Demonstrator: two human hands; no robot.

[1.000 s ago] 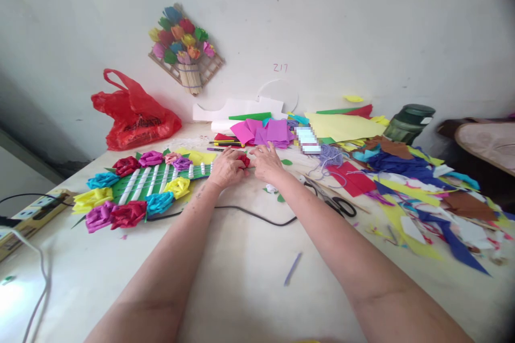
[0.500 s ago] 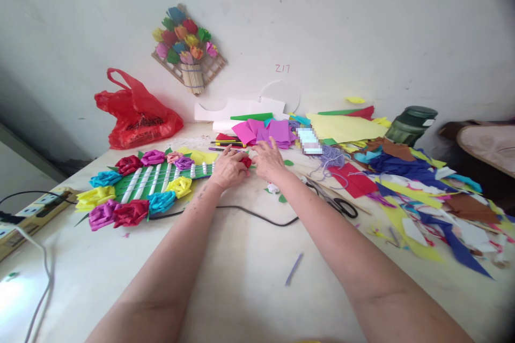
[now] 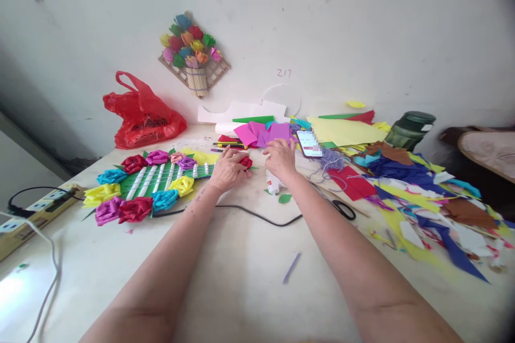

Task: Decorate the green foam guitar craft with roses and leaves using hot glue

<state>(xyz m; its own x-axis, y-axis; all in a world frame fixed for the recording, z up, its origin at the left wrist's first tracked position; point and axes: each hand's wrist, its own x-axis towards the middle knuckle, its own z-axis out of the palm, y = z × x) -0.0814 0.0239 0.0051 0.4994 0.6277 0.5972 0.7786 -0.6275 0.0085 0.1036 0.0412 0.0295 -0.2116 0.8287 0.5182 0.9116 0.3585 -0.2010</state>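
Note:
A guitar-shaped craft piece [image 3: 155, 179] in green with white strips lies at the left, edged with several crepe-paper flowers. At the end of its neck is a red paper flower [image 3: 245, 162], with a bit of green beside it. My left hand [image 3: 227, 170] rests over the neck end, its fingers closed against the red flower. To the right of it, my right hand [image 3: 280, 159] hovers low over the table with bent, parted fingers, and nothing shows in them. Just below it are a white object [image 3: 272, 182], partly hidden, and a green paper leaf [image 3: 284, 199].
Scissors [image 3: 344, 209], purple yarn [image 3: 332, 159] and paper scraps [image 3: 438, 203] spread to the right. A phone [image 3: 308, 142] and purple paper [image 3: 277, 133] lie behind my hands. A black cord [image 3: 249, 213] crosses the table. At the left are a red bag [image 3: 148, 118] and power strip [image 3: 44, 209].
My right hand has moved right, away from the red flower, and now covers the spot where a small green leaf lay. My left hand stays at the flower. The view has shifted slightly.

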